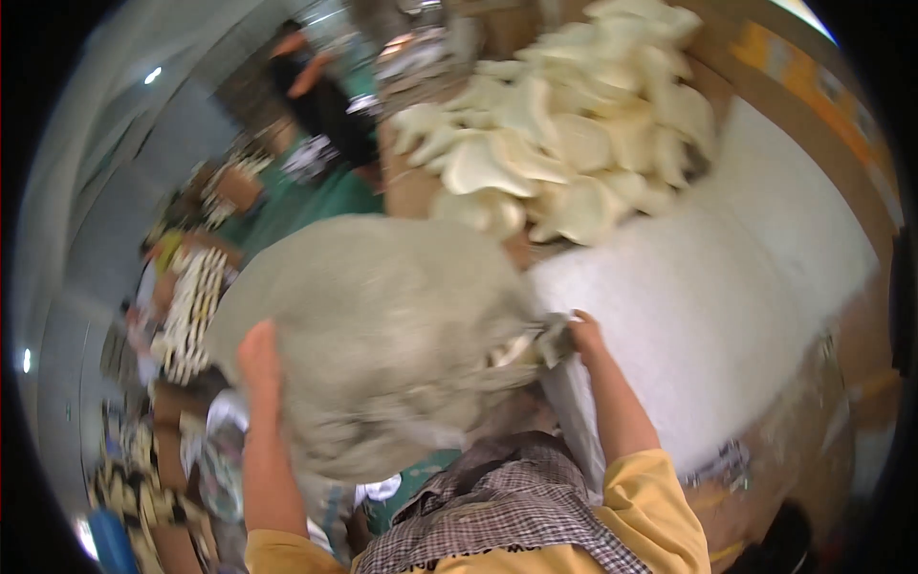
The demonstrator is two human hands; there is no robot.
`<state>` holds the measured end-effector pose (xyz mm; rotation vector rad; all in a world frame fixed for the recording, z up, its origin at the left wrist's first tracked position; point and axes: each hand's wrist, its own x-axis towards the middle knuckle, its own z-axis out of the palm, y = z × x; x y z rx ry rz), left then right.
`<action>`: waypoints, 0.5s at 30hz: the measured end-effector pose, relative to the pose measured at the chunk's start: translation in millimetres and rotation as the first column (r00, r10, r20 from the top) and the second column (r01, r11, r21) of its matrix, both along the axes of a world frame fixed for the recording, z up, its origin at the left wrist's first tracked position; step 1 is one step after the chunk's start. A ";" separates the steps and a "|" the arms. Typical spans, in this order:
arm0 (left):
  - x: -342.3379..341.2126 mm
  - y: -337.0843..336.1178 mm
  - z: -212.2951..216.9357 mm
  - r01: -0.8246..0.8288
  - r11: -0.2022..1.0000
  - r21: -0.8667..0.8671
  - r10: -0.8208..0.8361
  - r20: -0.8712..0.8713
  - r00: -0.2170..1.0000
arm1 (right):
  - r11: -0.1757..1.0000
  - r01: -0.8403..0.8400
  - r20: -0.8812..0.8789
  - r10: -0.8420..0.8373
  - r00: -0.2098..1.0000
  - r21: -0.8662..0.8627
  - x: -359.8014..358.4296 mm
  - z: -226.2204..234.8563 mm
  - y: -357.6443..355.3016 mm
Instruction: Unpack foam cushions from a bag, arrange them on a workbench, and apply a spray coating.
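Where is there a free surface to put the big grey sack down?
Free: the white surface, between the pile of pale pieces and the right hand. Crowded: the left, with boxes and goods beside the left hand, both hands gripping the grey sack.

White work surface (pixel 727 287), seen from above, running from the lower centre to the upper right and edged on its far side by a brown cardboard wall (pixel 813 124). At its upper end lies a heap of pale cream moulded foam pieces (pixel 574 124), overlapping one another. A large grey-beige sack (pixel 382 325) rests against the surface's near left edge.
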<state>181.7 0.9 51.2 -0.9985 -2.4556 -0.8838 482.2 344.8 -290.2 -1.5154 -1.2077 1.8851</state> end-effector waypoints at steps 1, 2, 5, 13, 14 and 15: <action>-80.4 -52.6 -28.2 -0.085 0.995 -0.056 0.071 -0.219 0.973 | 0.998 -0.047 -0.027 0.046 0.999 -0.050 4.6 30.6 -14.2; -64.4 31.4 -67.4 0.090 0.992 -0.088 -0.101 -0.131 0.986 | 0.998 0.037 0.050 -0.040 0.998 0.052 42.3 0.0 -16.1; -17.3 149.0 -165.7 0.381 0.923 -0.063 -0.373 0.108 0.922 | 0.990 0.124 -0.099 -0.117 0.988 0.063 106.9 36.1 -54.6; 74.5 205.0 -304.5 0.571 0.821 -0.011 -0.485 0.514 0.708 | 0.381 0.543 0.245 -0.919 0.308 0.748 394.0 71.6 -214.7; 67.9 192.2 -306.5 0.543 0.840 -0.025 -0.447 0.536 0.716 | 0.373 0.382 0.351 -0.928 0.128 0.846 424.8 57.8 -239.6; 53.5 170.4 -303.1 0.485 0.873 -0.043 -0.387 0.545 0.744 | 0.356 0.249 0.374 -0.927 -0.028 0.901 445.5 50.8 -259.5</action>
